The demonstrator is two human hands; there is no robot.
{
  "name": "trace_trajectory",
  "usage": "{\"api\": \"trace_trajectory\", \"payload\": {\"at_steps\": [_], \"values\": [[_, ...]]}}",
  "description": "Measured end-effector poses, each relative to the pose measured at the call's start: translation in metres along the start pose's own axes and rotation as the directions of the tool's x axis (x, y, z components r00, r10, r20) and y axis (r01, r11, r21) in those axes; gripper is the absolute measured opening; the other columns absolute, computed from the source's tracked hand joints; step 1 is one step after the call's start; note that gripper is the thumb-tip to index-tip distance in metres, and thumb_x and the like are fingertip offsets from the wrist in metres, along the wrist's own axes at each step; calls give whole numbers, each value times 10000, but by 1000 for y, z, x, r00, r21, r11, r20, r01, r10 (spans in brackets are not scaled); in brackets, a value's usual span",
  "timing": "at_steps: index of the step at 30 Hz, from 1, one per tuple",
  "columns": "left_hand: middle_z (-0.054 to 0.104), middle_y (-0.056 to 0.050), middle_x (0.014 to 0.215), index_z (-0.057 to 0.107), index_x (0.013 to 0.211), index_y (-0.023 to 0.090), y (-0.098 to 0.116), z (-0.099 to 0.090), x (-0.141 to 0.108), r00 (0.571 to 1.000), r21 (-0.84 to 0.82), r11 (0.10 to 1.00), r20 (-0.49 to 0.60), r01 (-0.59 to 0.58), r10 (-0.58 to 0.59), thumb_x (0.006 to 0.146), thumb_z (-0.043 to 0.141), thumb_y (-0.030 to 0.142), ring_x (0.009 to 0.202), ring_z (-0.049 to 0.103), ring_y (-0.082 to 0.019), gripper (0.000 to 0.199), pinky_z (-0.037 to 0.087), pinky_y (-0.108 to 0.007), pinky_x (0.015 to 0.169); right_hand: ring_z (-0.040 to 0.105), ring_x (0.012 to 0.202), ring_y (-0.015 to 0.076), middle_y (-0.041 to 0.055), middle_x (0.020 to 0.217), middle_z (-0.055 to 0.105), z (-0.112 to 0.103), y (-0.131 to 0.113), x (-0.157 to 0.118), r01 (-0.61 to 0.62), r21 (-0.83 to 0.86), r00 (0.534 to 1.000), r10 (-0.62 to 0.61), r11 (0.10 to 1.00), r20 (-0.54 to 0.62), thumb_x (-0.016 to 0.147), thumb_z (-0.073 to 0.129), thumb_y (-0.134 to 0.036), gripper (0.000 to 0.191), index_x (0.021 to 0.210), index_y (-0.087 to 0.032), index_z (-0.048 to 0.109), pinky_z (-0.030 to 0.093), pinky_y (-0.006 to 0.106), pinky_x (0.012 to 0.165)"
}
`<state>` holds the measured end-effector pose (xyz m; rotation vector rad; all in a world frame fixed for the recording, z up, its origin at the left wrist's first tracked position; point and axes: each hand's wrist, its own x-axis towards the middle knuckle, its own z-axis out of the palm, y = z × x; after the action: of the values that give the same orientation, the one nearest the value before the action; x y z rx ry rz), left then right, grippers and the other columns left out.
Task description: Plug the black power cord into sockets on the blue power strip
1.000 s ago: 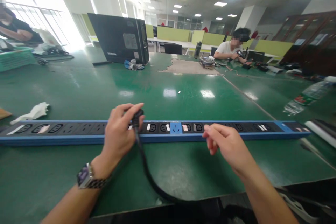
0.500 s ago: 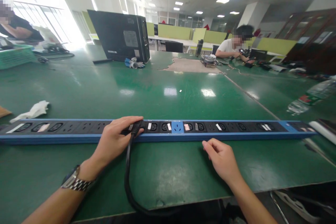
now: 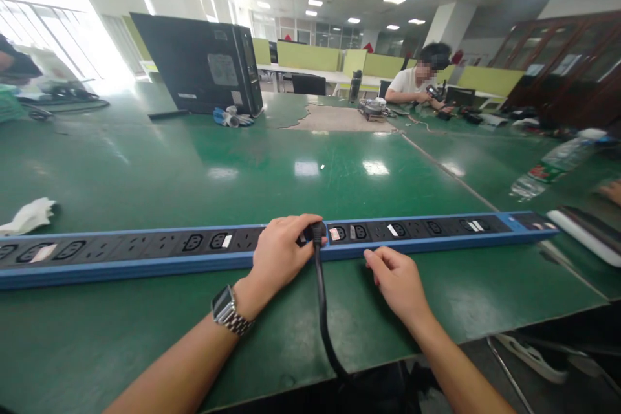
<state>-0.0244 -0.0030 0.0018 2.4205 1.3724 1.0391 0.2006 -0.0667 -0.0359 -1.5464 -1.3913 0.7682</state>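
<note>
Catalogued on the green bench (image 3: 262,165): one long blue-and-black socket strip (image 3: 245,240), laid crosswise on the near part, left end cut off by the view, right end just beside a white-and-black object (image 3: 589,236). Bounded in front by a narrow green band and the slanting near edge of the bench, crossed there by both forearms. Backed by a wide green stretch reaching to the computer tower (image 3: 194,65), marked with light reflections and one small white scrap (image 3: 322,167).

Found in the left grip (image 3: 286,246): black plug (image 3: 317,231), grasped between thumb and fingers at the middle of the strip; seating in a socket not to be told. Trailed from the plug: black cable (image 3: 323,310), down over the near edge. Found the right grip (image 3: 395,275) loosely clenched, just at the near side of the strip; contact not to be told.

Noted white and pinkish stickers (image 3: 336,233) by several sockets, lettering too small to read. Noted a pale label (image 3: 223,69) on the tower, and a red-and-green one on the clear plastic bottle (image 3: 548,169) at right, both illegible.

Listed around: crumpled white tissue (image 3: 32,216) beyond the strip at left, gloves (image 3: 233,117) by the tower, dark flask (image 3: 356,85), seated co-worker (image 3: 405,84). Hid part of the strip behind the left grip.
</note>
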Motion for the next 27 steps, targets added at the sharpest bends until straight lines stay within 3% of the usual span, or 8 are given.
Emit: {"api": "trace_trajectory", "payload": {"at_steps": [3, 5, 10, 14, 17, 20, 23, 27], "values": [[736, -20, 1034, 666, 1093, 256, 0, -1, 0, 999, 48, 999, 52, -11, 8, 805, 691, 235, 977, 669, -231, 290, 497, -398, 896, 437, 392, 86, -42, 454, 468, 9, -15, 3, -99, 152, 995, 97, 983, 23, 863, 548, -550, 445, 631, -171, 557, 332, 212, 421], [719, -31, 1117, 636, 1162, 252, 1, -2, -1, 995, 72, 997, 96, -38, 31, 813, 658, 226, 1042, 654, -226, 350, 481, -397, 946, 461, 346, 89, -29, 436, 506, 21, -32, 7, -225, 207, 969, 196, 952, 153, 876, 506, -590, 479, 676, -162, 586, 324, 197, 375], [560, -147, 1392, 403, 1435, 138, -1, -9, -12, 981, 300, 951, 193, -81, 22, 787, 634, 303, 1270, 524, -307, 708, 358, -518, 1095, 491, 310, 86, 5, 452, 584, 49, -86, 22, -494, 271, 811, 325, 826, 486, 924, 481, -467, 420, 680, -144, 590, 310, 167, 315], [490, -141, 1461, 453, 1403, 132, -4, -11, -20, 968, 432, 894, 249, -123, 12, 786, 650, 347, 1337, 445, -337, 682, 315, -545, 1118, 378, 289, 56, -62, 379, 456, 23, -111, 25, -371, 619, 920, 184, 692, 345, 854, 536, -384, 323, 633, -153, 574, 302, 161, 308], [509, -136, 1445, 443, 1410, 128, -3, -11, -19, 967, 445, 889, 255, -108, -11, 812, 643, 391, 1317, 464, -322, 683, 323, -529, 1117, 382, 289, 66, -56, 369, 444, -18, -95, 28, -240, 643, 971, 182, 727, 156, 759, 628, -415, 310, 600, -156, 569, 297, 174, 301], [524, -134, 1430, 450, 1399, 127, -2, -10, -17, 968, 447, 890, 251, -90, -28, 822, 640, 402, 1302, 474, -316, 667, 322, -531, 1112, 368, 275, 65, -59, 351, 414, -44, -60, 36, -374, 540, 927, 327, 754, 185, 749, 648, -410, 322, 573, -159, 546, 287, 177, 302], [535, -128, 1419, 455, 1392, 134, -1, -10, -16, 970, 440, 894, 243, -88, -24, 827, 638, 406, 1287, 483, -310, 653, 322, -527, 1109, 368, 269, 70, -61, 341, 396, -48, -34, 42, -443, 491, 896, 388, 751, 215, 793, 607, -415, 343, 572, -161, 542, 285, 182, 307], [542, -124, 1411, 463, 1384, 141, -1, -10, -17, 972, 433, 897, 233, -87, -18, 836, 629, 411, 1281, 487, -306, 633, 324, -520, 1106, 381, 264, 76, -47, 333, 411, -43, -31, 40, -387, 421, 920, 377, 820, 110, 804, 599, -384, 348, 546, -161, 530, 272, 188, 301]]}}
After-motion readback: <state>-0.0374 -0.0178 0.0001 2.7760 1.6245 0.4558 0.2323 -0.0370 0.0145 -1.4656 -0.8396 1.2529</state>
